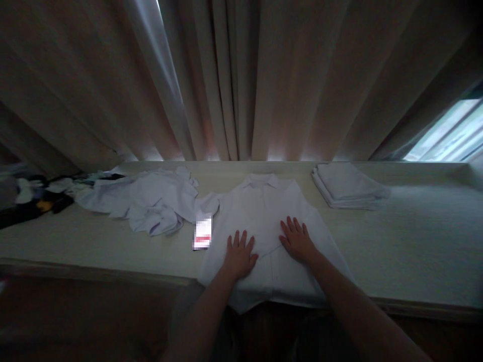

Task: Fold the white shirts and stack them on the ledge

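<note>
Head view: heavy pleated curtains (241,75) fill the upper half of the frame, with a strip of window (449,133) exposed at far right. Below them runs a long pale counter (422,241), spanning the full width.

A white collared shirt (264,211) lies spread flat on the counter at centre, collar toward the curtains, lower hem hanging slightly over the near edge. To its left sits a crumpled heap of white garments (151,201), touching the shirt's sleeve area. To its right, apart from the shirt, is a neat stack of folded white garments (345,186). Dark, blurred items (33,198) occupy the far left end of the counter; their kind cannot be determined.

Left hand (239,254): fingers extended and spread, palm down, pressed flat on the lower left part of the shirt. Right hand (298,239): fingers extended, palm down, flat on the shirt just right of centre. Neither hand grips fabric.

A small white and red card (203,232), blurred, lies just beside the shirt's left edge.
</note>
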### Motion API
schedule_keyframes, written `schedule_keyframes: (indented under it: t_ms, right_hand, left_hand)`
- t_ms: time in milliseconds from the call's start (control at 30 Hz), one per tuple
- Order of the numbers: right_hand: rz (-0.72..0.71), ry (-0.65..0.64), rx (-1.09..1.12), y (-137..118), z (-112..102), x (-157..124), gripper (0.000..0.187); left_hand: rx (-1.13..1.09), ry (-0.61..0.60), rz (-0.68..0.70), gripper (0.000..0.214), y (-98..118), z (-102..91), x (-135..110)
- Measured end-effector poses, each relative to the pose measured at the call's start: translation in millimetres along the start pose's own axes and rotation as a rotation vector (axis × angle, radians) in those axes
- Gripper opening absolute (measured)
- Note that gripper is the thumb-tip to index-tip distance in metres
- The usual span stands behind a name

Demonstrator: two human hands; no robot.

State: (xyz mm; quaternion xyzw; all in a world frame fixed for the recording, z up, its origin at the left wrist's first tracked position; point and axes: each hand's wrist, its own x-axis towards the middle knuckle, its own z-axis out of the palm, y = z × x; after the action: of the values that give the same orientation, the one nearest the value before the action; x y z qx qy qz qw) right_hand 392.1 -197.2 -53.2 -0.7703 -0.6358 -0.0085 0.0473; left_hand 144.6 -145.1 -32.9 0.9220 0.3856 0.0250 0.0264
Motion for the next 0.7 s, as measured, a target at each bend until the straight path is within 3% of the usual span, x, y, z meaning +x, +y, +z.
schedule_keyframes:
  t_ms: [200,333,500,567,700]
  right_hand:
    - [-0.012,0.058,-0.048,-6.7,15.8,-2.4,0.057]
    - [-0.045,0.123,-0.058,-3.8,26.5,-4.0,0.057]
    - [-0.059,0.126,-0.06,1.1,34.4,-1.5,0.062]
    - [-0.064,0.125,-0.06,2.4,36.3,-1.2,0.064]
    - [-0.069,0.13,-0.063,3.5,38.8,-1.4,0.064]
  left_hand:
    - [-0.072,-0.005,0.007,0.061,-1.4,-5.9,-5.5]
    - [-0.133,-0.072,0.006,0.064,-5.8,-8.8,-6.8]
    - [-0.348,-0.094,-0.01,0.053,-20.2,-13.9,9.2]
    - [-0.508,-0.015,-0.113,0.041,-34.1,-20.9,20.4]
    - [-0.757,0.305,-0.54,0.023,-86.6,-40.9,38.3]
